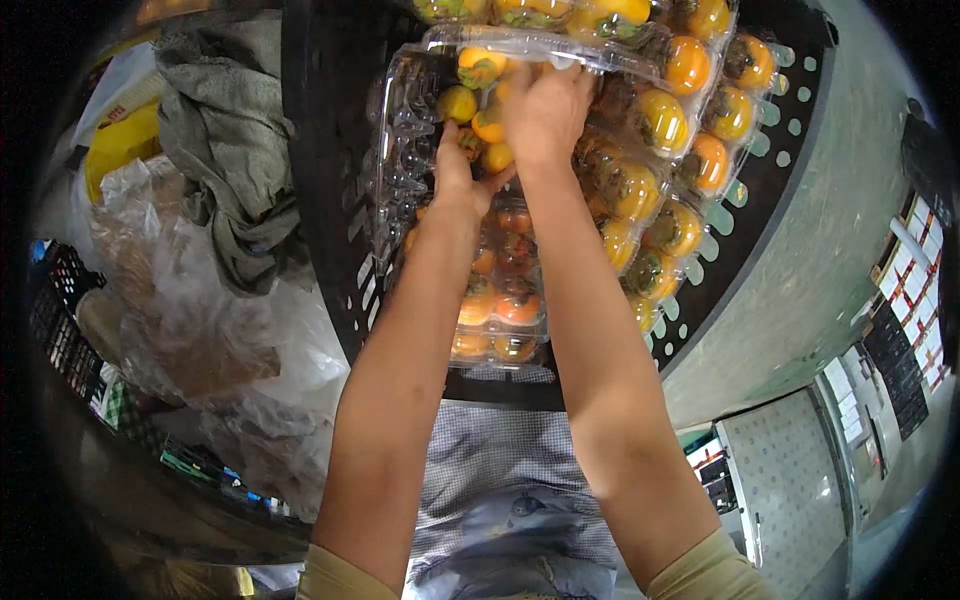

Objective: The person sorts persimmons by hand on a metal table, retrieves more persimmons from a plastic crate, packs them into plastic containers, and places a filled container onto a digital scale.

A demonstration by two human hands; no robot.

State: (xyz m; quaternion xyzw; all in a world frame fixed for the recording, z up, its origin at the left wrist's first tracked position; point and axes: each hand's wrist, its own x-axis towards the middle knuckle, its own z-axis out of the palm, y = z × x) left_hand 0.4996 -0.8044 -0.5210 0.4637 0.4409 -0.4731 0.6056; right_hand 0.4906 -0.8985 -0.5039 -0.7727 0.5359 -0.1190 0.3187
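Yellow-orange persimmons with green leafy tops lie bunched inside an open clear plastic fruit pack, whose left side shows empty moulded cups. My left hand is cupped around the near side of this bunch, thumb and fingers against the fruit. At the bunch's right side is my right hand, its fingers curled and partly blurred near the pack's far edge. What it grips is hidden. Beneath my wrists sits a closed pack of orange persimmons.
A black perforated crate surrounds the packs. More closed persimmon packs are stacked along its right side. Left of it lie a grey-green cloth and crumpled clear plastic bags. A curved greenish wall stands at the right.
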